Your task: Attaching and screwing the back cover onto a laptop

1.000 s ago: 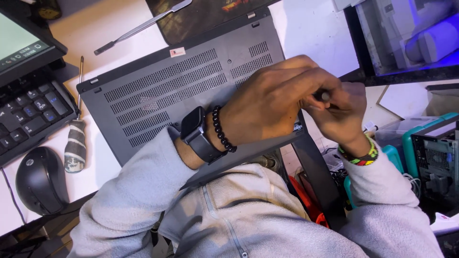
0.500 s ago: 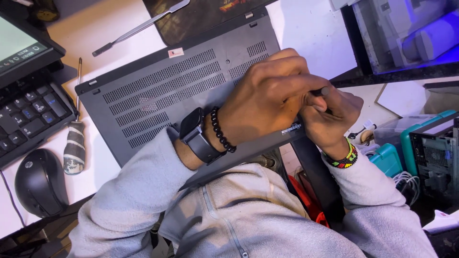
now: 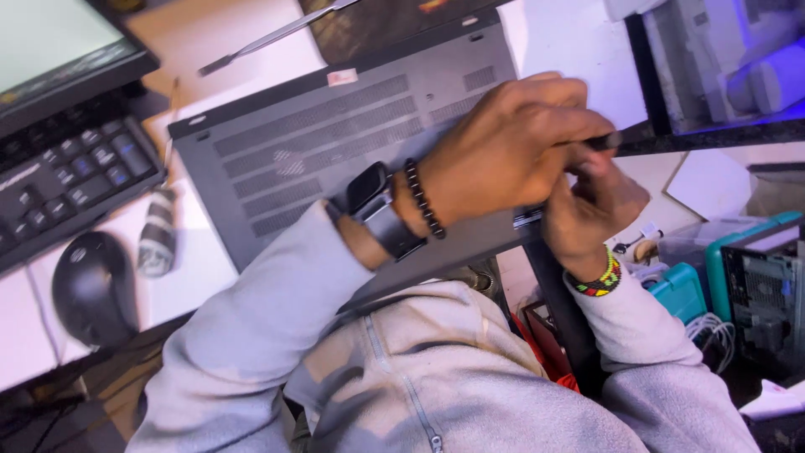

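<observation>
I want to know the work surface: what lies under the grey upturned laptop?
The laptop rests on a white desk, its near edge overhanging toward the person. The left hand and right hand cover its right corner, so what is under there cannot be seen.

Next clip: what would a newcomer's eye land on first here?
Both hands meet at the near right corner of an upturned grey laptop: the left hand, with a watch and bead bracelet at its wrist, lies over the right hand, and a dark tool tip pokes out between them. At far left sit a black keyboard and a black mouse.
</observation>
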